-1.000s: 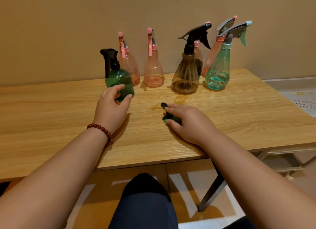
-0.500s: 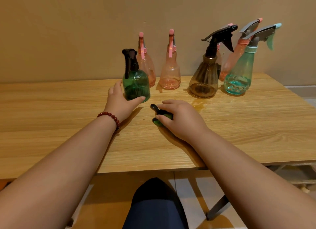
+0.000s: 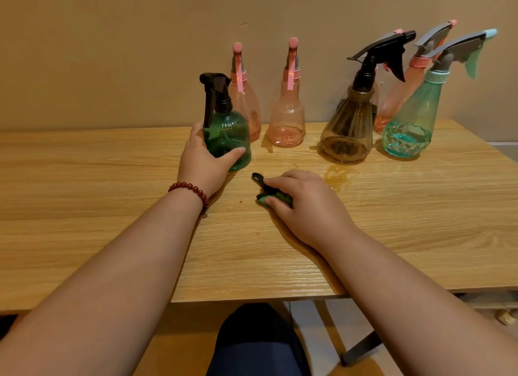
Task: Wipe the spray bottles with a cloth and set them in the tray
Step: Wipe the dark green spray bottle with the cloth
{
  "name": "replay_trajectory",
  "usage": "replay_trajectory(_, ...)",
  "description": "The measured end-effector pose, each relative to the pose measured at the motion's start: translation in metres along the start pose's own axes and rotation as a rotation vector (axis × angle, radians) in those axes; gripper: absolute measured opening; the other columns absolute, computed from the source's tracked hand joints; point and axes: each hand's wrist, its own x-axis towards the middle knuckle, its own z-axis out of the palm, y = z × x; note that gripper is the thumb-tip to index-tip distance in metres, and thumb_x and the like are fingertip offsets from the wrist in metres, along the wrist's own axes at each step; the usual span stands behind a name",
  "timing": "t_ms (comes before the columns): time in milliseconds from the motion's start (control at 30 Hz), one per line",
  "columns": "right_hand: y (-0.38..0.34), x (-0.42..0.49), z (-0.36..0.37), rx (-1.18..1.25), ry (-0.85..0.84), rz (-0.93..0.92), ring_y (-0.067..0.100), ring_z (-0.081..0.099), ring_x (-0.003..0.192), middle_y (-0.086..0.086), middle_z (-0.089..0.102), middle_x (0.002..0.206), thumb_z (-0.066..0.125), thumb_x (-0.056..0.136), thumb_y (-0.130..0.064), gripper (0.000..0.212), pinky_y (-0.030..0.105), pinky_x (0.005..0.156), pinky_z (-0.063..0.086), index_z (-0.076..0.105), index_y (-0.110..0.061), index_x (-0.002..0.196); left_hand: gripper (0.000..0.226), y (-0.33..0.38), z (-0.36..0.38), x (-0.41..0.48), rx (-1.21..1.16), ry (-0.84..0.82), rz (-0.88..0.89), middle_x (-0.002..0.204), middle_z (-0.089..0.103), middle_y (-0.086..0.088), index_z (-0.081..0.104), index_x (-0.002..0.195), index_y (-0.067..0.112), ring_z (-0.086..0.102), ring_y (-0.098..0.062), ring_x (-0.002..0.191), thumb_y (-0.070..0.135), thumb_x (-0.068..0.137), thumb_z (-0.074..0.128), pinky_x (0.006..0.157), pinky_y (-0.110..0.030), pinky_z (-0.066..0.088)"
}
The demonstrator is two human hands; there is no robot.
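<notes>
Fingers of the left hand (image 3: 201, 162) wrap round the round dark green plastic spray bottle with a black trigger top (image 3: 228, 140). It stands on the wooden surface (image 3: 98, 207), nearer than the row of other spray bottles (image 3: 347, 134) by the far wall. The right hand (image 3: 305, 207) curls over a small green and black cloth (image 3: 276, 197) lying on the surface, just right of that bottle. The step looks like picking up both to start wiping. Hold the bottle low on its fat belly so it does not tip. Lift it straight up, away from the clear pink plastic spray bottle (image 3: 246, 112) close behind it. Bunch the cloth well before rubbing. No tray shows, so I cannot tell where the bottle goes after.
</notes>
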Motion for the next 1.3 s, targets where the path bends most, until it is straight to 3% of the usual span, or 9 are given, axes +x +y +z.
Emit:
replay_trajectory(100,0.002,-0.001,-0.001,0.074,0.078,0.03,0.014,0.054,0.11,-0.003,0.063,0.117,0.059,0.093,-0.032,0.036,0.019,0.09,0.038,0.061,-0.023,0.128,0.08,0.004,-0.003,-0.007,-0.02,-0.003,0.026,0.133,0.052,0.006,0.038,0.141,0.022,0.049,-0.012,0.121,0.04,0.075,0.079,0.095,-0.025,0.042)
replay_trajectory(233,0.005,-0.004,-0.006,0.261,0.281,0.061,0.005,0.056,0.106,-0.005,0.066,0.113,0.066,0.089,-0.024,0.032,-0.001,0.088,0.031,0.066,-0.018,0.121,0.055,0.014,-0.008,-0.02,-0.15,-0.033,0.046,0.11,0.051,0.018,0.044,0.119,0.035,0.049,-0.001,0.104,0.034,0.077,0.079,0.076,-0.009,0.039)
replay_trajectory(467,-0.001,0.004,-0.023,0.425,0.547,0.043,-0.006,0.051,0.106,-0.015,0.06,0.107,0.065,0.09,-0.018,0.031,0.0,0.091,0.034,0.066,-0.015,0.121,0.051,0.019,-0.013,-0.037,-0.479,-0.283,0.018,0.116,0.065,0.005,0.053,0.124,0.03,0.066,-0.012,0.104,0.038,0.078,0.073,0.081,-0.032,0.057)
replay_trajectory(600,-0.009,0.024,-0.031,0.482,0.615,0.042,-0.012,0.053,0.101,-0.019,0.058,0.104,0.062,0.092,-0.02,0.028,0.005,0.09,0.039,0.066,-0.018,0.12,0.051,0.024,-0.005,-0.043,-0.505,-0.369,0.084,0.116,0.064,0.002,0.05,0.128,0.026,0.066,-0.01,0.102,0.034,0.08,0.068,0.08,-0.032,0.057)
replay_trajectory(700,-0.016,0.035,-0.024,0.46,0.59,-0.031,-0.012,0.049,0.108,-0.016,0.059,0.113,0.056,0.096,-0.02,0.03,0.003,0.093,0.034,0.063,-0.018,0.125,0.06,0.025,-0.002,-0.046,-0.543,-0.391,0.099,0.122,0.061,0.0,0.045,0.127,0.033,0.064,-0.013,0.107,0.044,0.073,0.067,0.083,-0.033,0.057)
replay_trajectory(833,-0.022,0.038,-0.005,0.502,0.496,-0.037,0.0,0.035,0.134,-0.004,0.045,0.146,0.047,0.1,-0.023,0.038,0.003,0.103,0.023,0.05,-0.022,0.138,0.058,0.025,0.0,-0.044,-0.528,-0.369,0.175,0.123,0.06,0.003,0.045,0.127,0.037,0.062,-0.01,0.111,0.05,0.072,0.06,0.087,-0.032,0.053)
replay_trajectory(1100,-0.018,0.038,0.003,0.556,0.553,-0.073,0.009,0.039,0.136,0.001,0.048,0.144,0.045,0.1,-0.016,0.038,0.025,0.112,0.033,0.051,-0.017,0.138,0.058,0.028,0.002,-0.041,-0.557,-0.351,0.191,0.121,0.064,-0.002,0.049,0.134,0.022,0.063,-0.016,0.11,0.041,0.08,0.06,0.088,-0.037,0.054)
replay_trajectory(1233,-0.01,0.04,-0.003,0.759,0.52,0.114,-0.002,0.044,0.128,-0.01,0.053,0.138,0.039,0.103,-0.025,0.036,0.018,0.105,0.038,0.051,-0.025,0.137,0.07,0.026,0.004,-0.043,-0.515,-0.377,0.194,0.126,0.061,-0.001,0.047,0.136,0.023,0.061,-0.013,0.113,0.049,0.073,0.061,0.088,-0.035,0.055)
replay_trajectory(1300,-0.01,0.038,-0.003,0.715,0.522,0.069,-0.005,0.039,0.131,-0.013,0.048,0.139,0.039,0.103,-0.024,0.037,0.01,0.106,0.032,0.048,-0.025,0.139,0.069,0.026,0.004,-0.043,-0.552,-0.384,0.183,0.126,0.061,-0.003,0.047,0.136,0.023,0.061,-0.016,0.113,0.048,0.073,0.062,0.088,-0.038,0.055)
